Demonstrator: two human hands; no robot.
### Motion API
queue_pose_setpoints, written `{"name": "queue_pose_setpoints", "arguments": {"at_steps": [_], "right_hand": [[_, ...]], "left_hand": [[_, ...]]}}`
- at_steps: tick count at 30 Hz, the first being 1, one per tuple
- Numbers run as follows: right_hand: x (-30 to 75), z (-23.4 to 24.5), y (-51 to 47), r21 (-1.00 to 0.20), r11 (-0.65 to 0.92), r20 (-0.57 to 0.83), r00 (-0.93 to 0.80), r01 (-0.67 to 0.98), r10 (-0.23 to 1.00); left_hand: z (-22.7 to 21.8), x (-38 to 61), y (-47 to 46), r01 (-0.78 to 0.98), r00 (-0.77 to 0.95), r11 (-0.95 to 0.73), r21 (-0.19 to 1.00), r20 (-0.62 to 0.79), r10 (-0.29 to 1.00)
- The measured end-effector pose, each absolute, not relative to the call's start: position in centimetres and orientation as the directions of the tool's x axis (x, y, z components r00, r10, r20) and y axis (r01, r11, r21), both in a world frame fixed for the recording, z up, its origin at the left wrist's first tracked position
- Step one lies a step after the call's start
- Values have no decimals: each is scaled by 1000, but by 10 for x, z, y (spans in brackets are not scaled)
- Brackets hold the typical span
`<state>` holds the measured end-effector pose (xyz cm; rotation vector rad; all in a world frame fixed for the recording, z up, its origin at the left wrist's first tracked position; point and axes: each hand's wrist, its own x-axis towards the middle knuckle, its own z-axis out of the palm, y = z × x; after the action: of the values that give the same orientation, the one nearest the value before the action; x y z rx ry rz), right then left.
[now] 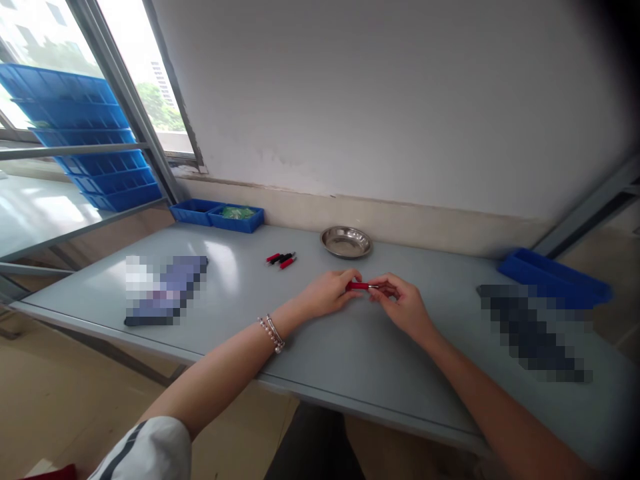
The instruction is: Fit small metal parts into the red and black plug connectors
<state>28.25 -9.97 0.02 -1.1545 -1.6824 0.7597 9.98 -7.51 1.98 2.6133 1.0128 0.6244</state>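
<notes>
My left hand [330, 292] pinches a small red sleeve [357, 286] over the middle of the grey table [300, 347]. A thin metal pin [373, 287] sticks out of the sleeve's right end, and my right hand [403, 303] is closed on that pin with its fingertips. Both hands hover just above the tabletop, fingers curled. A beaded bracelet [273, 333] is on my left wrist. A few more red and black pieces [281, 259] lie loose on the table behind and to the left of my hands.
A round metal dish [347, 241] stands near the wall behind my hands. Two small blue bins [217, 215] sit at the back left, one with green parts. A blue tray [553, 275] lies at the right edge. Stacked blue trays [85, 133] fill the window side.
</notes>
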Motion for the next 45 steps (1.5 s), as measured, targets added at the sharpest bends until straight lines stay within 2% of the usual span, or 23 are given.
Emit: {"name": "queue_pose_setpoints", "arguments": {"at_steps": [7,17,24,26,31,35,41,45], "right_hand": [[283,-4,-98,-915,294,264,-141,277,954],[281,2,-100,-886,339,312,-134,315,941],[284,4,-101,-858,380,346,-158,346,925],[287,4,-100,-853,387,360,-142,351,922],[293,2,-95,-787,388,398,-86,481,913],[298,2,-92,-710,360,406,-65,606,911],[306,-5,-85,-762,284,345,-7,583,939],[310,-6,-82,-703,286,390,17,651,921]], "left_hand": [[20,99,-74,559,681,-732,391,287,673],[23,100,-76,557,694,-743,372,283,662],[28,96,-72,530,721,-730,432,224,656],[29,93,-68,545,695,-718,434,245,676],[29,79,-54,690,508,-632,354,386,770],[30,55,-35,826,301,-477,299,482,823],[25,17,-12,945,-54,-93,315,428,902],[16,4,-5,948,-179,54,314,384,906]]}}
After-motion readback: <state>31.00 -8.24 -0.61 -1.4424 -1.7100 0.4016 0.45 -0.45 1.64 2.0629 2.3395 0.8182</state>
